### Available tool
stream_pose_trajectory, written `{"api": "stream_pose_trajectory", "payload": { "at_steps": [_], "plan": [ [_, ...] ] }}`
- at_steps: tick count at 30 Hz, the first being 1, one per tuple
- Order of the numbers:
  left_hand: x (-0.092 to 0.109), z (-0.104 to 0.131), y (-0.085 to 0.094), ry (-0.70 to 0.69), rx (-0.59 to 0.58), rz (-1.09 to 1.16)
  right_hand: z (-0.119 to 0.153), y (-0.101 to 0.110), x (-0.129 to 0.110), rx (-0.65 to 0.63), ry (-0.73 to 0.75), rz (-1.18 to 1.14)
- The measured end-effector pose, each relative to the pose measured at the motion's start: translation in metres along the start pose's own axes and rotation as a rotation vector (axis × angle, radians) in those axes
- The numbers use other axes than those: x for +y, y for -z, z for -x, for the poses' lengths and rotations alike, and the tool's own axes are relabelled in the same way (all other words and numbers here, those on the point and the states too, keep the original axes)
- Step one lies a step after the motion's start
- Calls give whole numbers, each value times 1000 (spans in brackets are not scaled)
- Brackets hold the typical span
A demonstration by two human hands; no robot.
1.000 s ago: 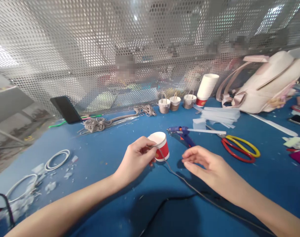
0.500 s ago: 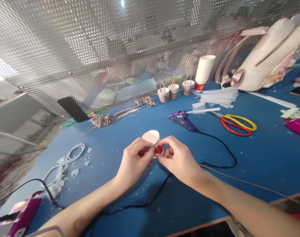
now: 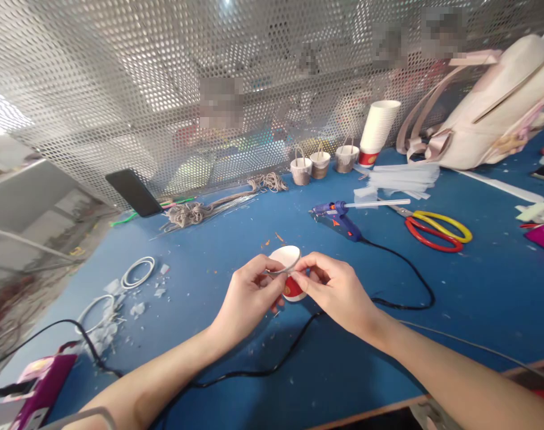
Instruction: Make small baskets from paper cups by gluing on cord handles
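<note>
Both hands are closed on a small paper cup (image 3: pixel 293 288), white with a red band near its base, its mouth tilted up above the blue table. My left hand (image 3: pixel 251 286) grips the cup's left side, thumb at the front. Against its right front side, just below the rim, my right hand (image 3: pixel 332 283) pinches with thumb and index finger. A thin greyish strand seems to lie along the cup below the rim; the fingers partly hide it. From behind my right forearm a grey cord (image 3: pixel 473 343) runs over the table to the lower right.
A blue glue gun (image 3: pixel 337 216) lies beyond my right hand, near red-and-yellow-handled scissors (image 3: pixel 439 230). Behind stand small cord-wrapped cups (image 3: pixel 320 165), a cup stack (image 3: pixel 379 131) and a backpack (image 3: pixel 482 107). Cord bundles (image 3: pixel 188 214), a phone (image 3: pixel 134 192) and white rings (image 3: pixel 138 273) lie left.
The cup sits slightly lower and further right in view, with more of its red band showing. Both hands have shifted with it and still grip it. The camera view has moved slightly.
</note>
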State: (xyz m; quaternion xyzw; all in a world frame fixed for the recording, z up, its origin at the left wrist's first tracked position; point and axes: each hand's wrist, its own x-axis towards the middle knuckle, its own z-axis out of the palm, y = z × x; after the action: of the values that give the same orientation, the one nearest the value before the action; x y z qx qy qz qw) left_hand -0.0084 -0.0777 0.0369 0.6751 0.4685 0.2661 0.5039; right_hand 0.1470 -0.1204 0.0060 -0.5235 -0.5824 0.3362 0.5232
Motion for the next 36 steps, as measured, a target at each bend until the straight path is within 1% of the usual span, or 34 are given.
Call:
{"api": "stream_pose_trajectory", "payload": {
  "at_steps": [6, 11, 14, 20, 32, 36],
  "plan": [
    [3, 1, 0, 57, -31, 54, 2, 2, -5, 37, 25, 26],
    [4, 1, -1, 67, -41, 93, 3, 3, -2, 59, 23, 65],
    [6, 3, -1, 79, -36, 98, 3, 3, -1, 70, 52, 84],
    [3, 3, 1, 53, -47, 135, 2, 4, -3, 86, 120, 143],
    [-3, 1, 3, 54, -68, 190, 2, 7, -3, 86, 126, 216],
    [-4, 0, 4, 71, -82, 209, 1, 7, -2, 92, 156, 225]
  ]
}}
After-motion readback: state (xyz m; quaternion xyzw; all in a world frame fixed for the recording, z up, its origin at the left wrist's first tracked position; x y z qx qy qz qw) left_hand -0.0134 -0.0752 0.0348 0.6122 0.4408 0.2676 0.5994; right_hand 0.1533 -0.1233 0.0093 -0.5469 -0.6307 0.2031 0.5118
